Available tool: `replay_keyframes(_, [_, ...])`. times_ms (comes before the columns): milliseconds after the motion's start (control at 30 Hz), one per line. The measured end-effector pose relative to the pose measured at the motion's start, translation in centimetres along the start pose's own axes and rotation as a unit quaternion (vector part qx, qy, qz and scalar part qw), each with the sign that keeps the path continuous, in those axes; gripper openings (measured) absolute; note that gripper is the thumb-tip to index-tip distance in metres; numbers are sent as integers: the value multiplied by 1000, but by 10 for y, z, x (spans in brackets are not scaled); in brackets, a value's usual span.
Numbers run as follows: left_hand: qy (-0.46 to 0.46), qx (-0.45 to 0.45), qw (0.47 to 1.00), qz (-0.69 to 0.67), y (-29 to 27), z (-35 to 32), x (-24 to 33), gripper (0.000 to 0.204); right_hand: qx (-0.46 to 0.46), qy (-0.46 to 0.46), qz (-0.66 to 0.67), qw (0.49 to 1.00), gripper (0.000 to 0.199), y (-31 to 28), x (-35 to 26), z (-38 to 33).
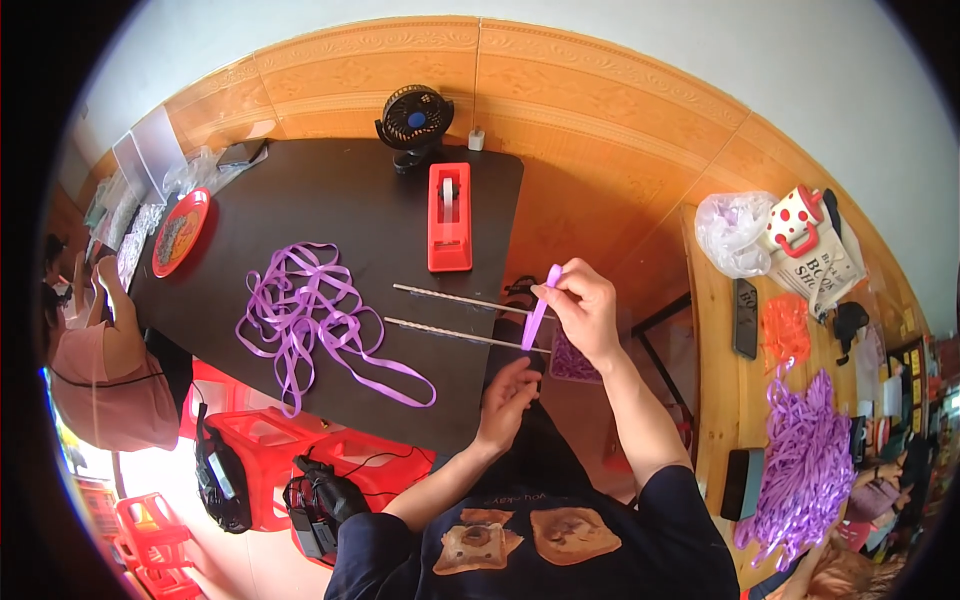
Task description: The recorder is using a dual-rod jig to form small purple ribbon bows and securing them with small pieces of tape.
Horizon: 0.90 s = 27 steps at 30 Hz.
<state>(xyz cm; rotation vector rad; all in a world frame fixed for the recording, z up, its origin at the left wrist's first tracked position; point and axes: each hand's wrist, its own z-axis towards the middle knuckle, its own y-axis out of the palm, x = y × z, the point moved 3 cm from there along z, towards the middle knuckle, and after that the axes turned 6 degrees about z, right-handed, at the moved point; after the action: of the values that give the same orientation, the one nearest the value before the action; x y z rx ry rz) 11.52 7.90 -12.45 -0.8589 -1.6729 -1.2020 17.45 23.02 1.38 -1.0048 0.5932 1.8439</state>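
My right hand (585, 305) pinches a strip of purple ribbon (537, 318) between thumb and fingers. The strip runs down across the ends of two thin metal rods (455, 330), which stick out past the right edge of the dark table. Just below the lower rod is my left hand (508, 402), its fingers loosely bent and apart, with nothing visible in them. A tangled pile of purple ribbon (312, 315) lies on the table left of the rods. Behind the rods stands a red tape dispenser (450, 225) with a roll in it.
A black fan (415, 122) stands at the back of the dark table (350, 195); a red plate (181, 232) lies at its left. On the wooden table (715, 420) at right are more purple ribbon (800, 465), a phone (745, 318) and a dotted mug (797, 218). Red stools (265, 440) stand below.
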Motion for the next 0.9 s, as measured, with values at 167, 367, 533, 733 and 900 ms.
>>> replay_keyframes(167, [67,71,995,25,5,37,12,41,-51,111,11,992,21,-10,53,4])
replay_keyframes(367, [131,98,986,-19,13,65,29,51,-56,342,160,924,18,-1,77,-11])
replay_keyframes(533, [158,103,979,-76,18,72,38,41,-28,425,242,872,12,-7,112,-34])
replay_keyframes(733, [180,83,978,-63,7,80,11,17,-22,489,311,815,11,-4,133,-74])
replay_keyframes(900, [181,67,980,-49,6,72,17,17,214,221,49,950,11,-20,95,-109])
